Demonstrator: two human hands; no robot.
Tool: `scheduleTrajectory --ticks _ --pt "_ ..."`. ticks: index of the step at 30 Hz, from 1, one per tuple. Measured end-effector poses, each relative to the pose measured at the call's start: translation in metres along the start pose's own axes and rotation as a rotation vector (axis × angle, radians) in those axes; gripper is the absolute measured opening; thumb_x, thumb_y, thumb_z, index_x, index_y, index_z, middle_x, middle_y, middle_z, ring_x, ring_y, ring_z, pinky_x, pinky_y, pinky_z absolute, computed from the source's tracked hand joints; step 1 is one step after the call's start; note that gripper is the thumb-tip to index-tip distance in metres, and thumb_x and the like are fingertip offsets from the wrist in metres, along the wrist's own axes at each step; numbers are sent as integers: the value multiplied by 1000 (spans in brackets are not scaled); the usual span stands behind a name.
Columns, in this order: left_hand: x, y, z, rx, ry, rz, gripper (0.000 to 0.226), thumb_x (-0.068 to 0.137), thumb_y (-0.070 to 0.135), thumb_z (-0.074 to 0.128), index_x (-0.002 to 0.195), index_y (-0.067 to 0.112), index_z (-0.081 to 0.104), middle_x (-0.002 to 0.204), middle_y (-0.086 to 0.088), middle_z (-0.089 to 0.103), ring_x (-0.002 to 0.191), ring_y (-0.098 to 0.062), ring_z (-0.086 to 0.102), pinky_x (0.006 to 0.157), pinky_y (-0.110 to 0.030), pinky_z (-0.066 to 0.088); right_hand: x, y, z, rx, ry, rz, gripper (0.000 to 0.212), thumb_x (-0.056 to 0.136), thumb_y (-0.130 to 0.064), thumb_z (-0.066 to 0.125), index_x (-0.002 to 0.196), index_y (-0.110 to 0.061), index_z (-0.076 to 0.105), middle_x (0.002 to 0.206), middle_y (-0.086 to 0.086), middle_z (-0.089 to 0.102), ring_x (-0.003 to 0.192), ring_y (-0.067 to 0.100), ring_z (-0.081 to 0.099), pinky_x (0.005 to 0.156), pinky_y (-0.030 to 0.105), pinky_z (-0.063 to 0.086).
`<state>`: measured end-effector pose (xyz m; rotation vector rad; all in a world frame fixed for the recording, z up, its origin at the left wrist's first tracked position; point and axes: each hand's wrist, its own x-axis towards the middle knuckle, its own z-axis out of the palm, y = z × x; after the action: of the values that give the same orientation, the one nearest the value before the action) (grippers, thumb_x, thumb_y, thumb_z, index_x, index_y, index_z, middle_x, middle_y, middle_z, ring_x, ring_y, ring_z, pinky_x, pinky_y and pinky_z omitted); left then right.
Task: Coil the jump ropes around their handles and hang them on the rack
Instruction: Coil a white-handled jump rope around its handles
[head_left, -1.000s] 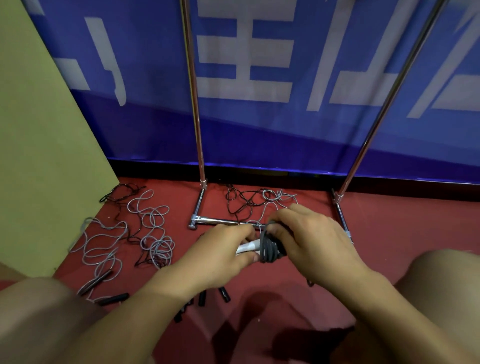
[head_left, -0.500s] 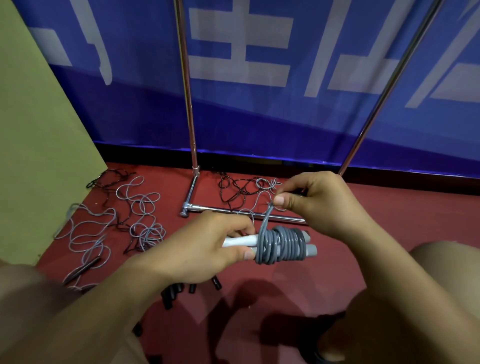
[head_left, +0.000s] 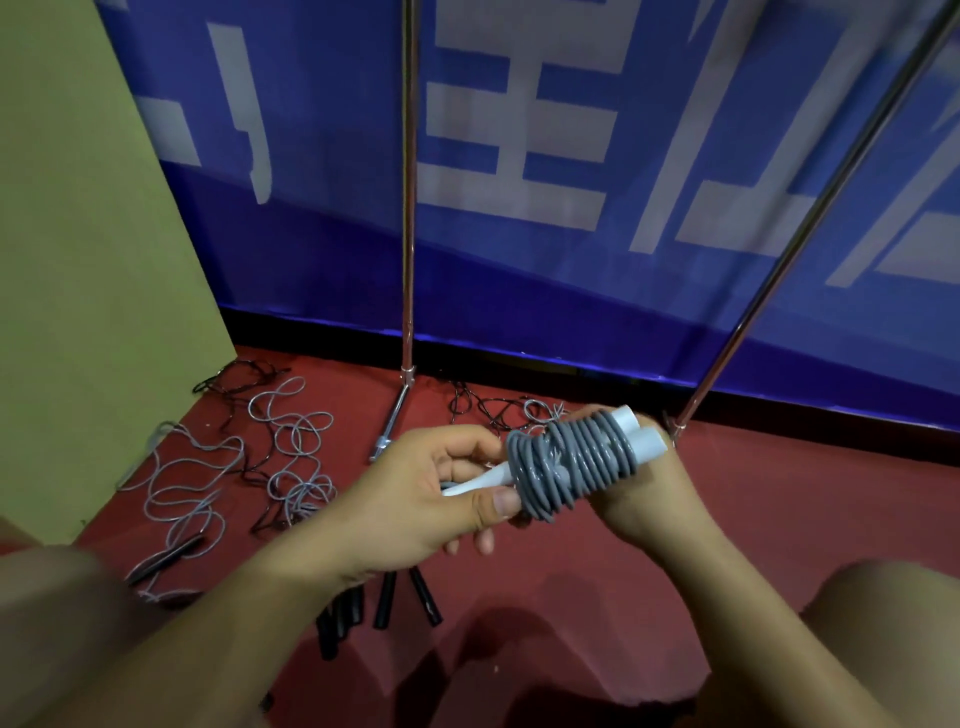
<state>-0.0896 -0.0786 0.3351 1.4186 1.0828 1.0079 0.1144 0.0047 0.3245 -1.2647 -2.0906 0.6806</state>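
The left hand (head_left: 415, 493) grips the white handles (head_left: 641, 434) so they stay together. The right hand (head_left: 644, 493) holds the grey rope (head_left: 566, 462) coil from below, probably so it cannot unwind. The rack (head_left: 409, 208) stands just behind.

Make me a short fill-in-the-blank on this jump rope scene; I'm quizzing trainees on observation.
1. The rope coiled around the white handles is ____ in colour.
2. The left hand grips the handles at their ____ end.
3. Loose ropes lie on the ____ floor.

Missing words: grey; narrow; red
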Motion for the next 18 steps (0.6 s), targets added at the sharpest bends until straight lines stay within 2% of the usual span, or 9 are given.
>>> scheduleTrajectory --ticks 2,4,5,7,8,11,13,16,18 --pt "4 -2 1 -47 97 0 21 80 22 73 97 12 64 69 -2 71 55 -15 64 46 -22 45 -4 -7 5 -29 -8 16 16 80 -13 63 65 -11 60 61 0 62 58 7 56 57 33 45" --pt "7 -3 1 -72 173 -17 20 81 20 74 94 8 64 65 -3 70 53 -15 63 46 -23 44 -11 -19 12 -13 -103 62 26 84 -18 68 60 -18 59 58 -1 63 56 5 56 56 23 43" --pt "8 -5 1 -66 204 -30 18 84 17 75 93 6 64 64 -3 70 53 -15 62 47 -24 44 -15 -23 16 -74 -143 26 30 87 -27 68 59 -24 57 58 -2 63 59 5 58 56 21 41" --pt "10 -7 1 -28 272 -78 13 89 13 74 90 5 64 63 -3 70 54 -15 63 49 -24 44 -21 -25 19 -128 -174 -43 31 90 -45 62 64 -31 53 63 -3 63 62 12 57 58 27 42" --pt "10 -8 1 -6 304 -106 11 89 13 73 88 6 64 64 -3 70 55 -14 63 49 -23 44 -22 -25 20 -156 -175 -55 30 92 -48 59 67 -32 51 63 -5 62 61 13 54 59 31 42" --pt "11 -7 1 68 356 -141 12 88 13 74 83 10 63 65 -5 72 54 -14 65 47 -20 43 -24 -24 22 -213 -202 -75 26 94 -45 56 74 -31 47 62 -8 52 61 15 46 58 34 38" --pt "10 -9 0 179 407 -138 15 86 15 76 79 15 63 66 -3 73 54 -13 65 48 -21 46 -27 -27 24 -193 -218 -101 22 96 -42 52 79 -29 47 66 -8 53 66 19 52 60 36 41" --pt "8 -13 -1 384 502 -112 20 80 26 82 74 24 63 66 6 72 59 -14 69 58 -33 53 -29 -25 25 -217 -229 -109 16 97 -35 46 88 -24 52 76 -6 59 75 21 56 62 36 40" --pt "7 -15 0 435 515 -102 21 79 31 82 73 26 62 67 8 72 60 -13 68 62 -38 56 -31 -24 26 -235 -248 -117 10 96 -29 45 93 -24 52 84 -5 61 79 21 56 64 36 41"
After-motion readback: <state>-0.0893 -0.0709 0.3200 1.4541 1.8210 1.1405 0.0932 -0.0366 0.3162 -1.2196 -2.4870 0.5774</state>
